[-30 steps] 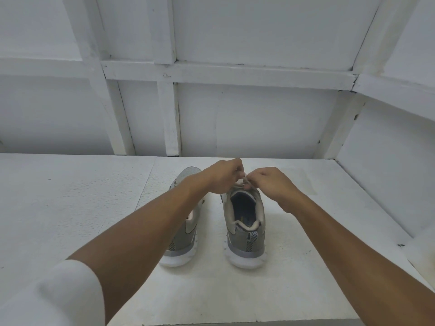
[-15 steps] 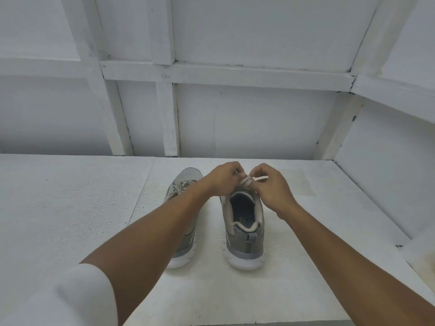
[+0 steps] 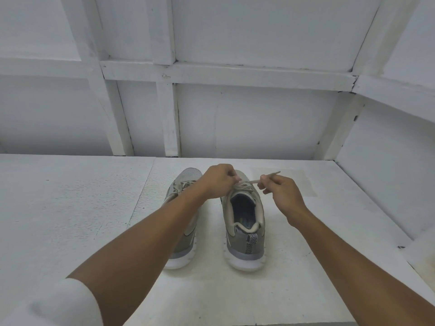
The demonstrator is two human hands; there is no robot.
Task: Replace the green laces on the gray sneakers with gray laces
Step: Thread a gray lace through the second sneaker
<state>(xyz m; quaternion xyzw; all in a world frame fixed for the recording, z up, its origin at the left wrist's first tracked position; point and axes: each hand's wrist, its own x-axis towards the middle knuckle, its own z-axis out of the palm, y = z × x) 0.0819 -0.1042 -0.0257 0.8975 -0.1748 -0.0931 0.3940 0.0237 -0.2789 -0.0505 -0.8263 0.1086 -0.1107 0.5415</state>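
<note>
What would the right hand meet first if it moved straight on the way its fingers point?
Its fingers point up-left along the lace it pinches, so the right hand would probably meet the left hand first, above the right-hand sneaker. Depth is unclear.

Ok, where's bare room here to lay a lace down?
Widest: surface left of the left sneaker. Also the strip between right sneaker and side wall. Crowded at its tongue, where left hand and right hand pinch the lace.
</note>
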